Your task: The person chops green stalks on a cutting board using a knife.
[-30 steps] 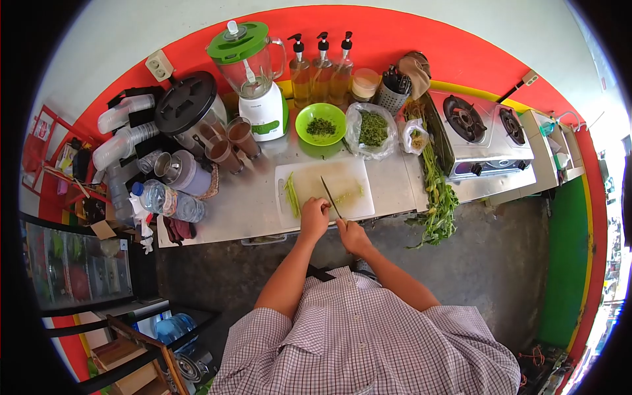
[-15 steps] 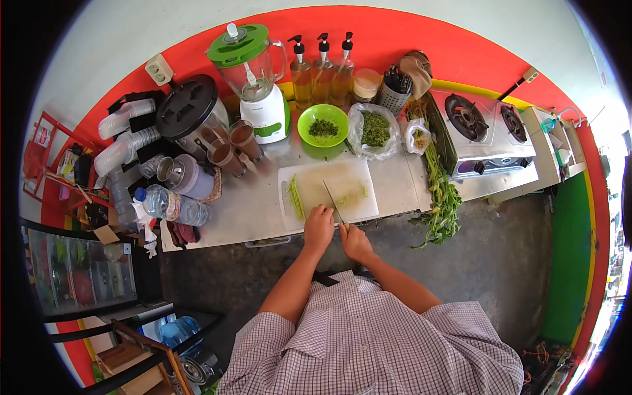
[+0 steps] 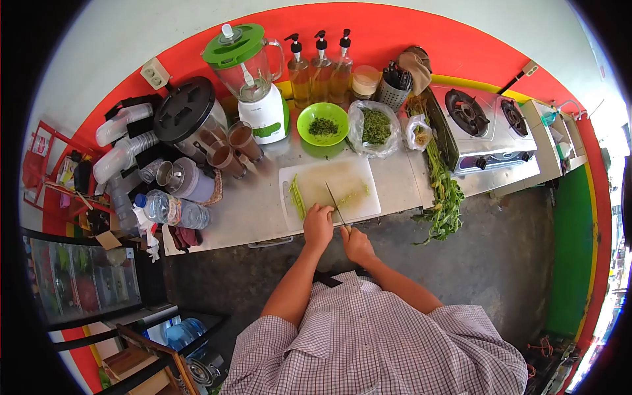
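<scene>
A white cutting board (image 3: 316,174) lies near the counter's front edge. My right hand (image 3: 359,246) is closed around the handle of a knife (image 3: 334,201), its blade angled away over the board. My left hand (image 3: 318,227) rests at the board's front edge, left of the blade, with curled fingers; whatever lies under them is hidden. Thin green stalks (image 3: 297,196) lie on the board's left side, apart from the hand. Small chopped green pieces (image 3: 355,196) are scattered right of the blade.
Behind the board stand a green bowl (image 3: 316,146) of chopped greens, a plastic bag (image 3: 375,131) of greens and a blender (image 3: 262,112). Leafy stalks (image 3: 442,197) hang over the counter edge beside a gas stove (image 3: 484,135). Bottles (image 3: 174,209) and brown cups (image 3: 226,160) crowd the left.
The view has shifted slightly. Both hands and the knife stay almost in the same place on the board, with the blade only slightly moved.
</scene>
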`<control>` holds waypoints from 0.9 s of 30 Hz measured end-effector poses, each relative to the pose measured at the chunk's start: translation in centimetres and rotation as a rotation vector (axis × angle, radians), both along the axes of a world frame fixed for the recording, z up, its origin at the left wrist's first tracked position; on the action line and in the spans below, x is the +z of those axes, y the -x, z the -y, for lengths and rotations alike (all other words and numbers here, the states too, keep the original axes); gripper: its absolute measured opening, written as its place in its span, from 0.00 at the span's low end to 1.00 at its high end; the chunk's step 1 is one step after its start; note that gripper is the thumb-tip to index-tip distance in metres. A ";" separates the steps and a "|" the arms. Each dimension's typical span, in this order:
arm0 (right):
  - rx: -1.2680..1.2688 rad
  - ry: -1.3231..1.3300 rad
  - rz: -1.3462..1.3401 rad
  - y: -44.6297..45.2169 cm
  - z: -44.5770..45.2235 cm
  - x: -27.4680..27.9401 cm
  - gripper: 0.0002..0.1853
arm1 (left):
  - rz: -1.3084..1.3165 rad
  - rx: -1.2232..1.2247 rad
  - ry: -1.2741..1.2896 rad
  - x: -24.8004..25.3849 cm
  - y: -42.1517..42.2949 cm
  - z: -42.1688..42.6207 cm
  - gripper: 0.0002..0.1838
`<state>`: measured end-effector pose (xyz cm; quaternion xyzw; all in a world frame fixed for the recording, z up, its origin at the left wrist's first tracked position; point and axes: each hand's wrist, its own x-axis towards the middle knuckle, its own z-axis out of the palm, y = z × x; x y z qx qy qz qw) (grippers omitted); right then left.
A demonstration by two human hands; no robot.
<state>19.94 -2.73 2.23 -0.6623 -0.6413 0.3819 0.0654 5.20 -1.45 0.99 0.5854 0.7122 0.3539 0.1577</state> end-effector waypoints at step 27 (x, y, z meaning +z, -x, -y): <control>0.045 0.066 0.078 0.3 0.3 1.6 0.34 | 0.046 0.008 0.085 0.6 0.8 -0.1 0.06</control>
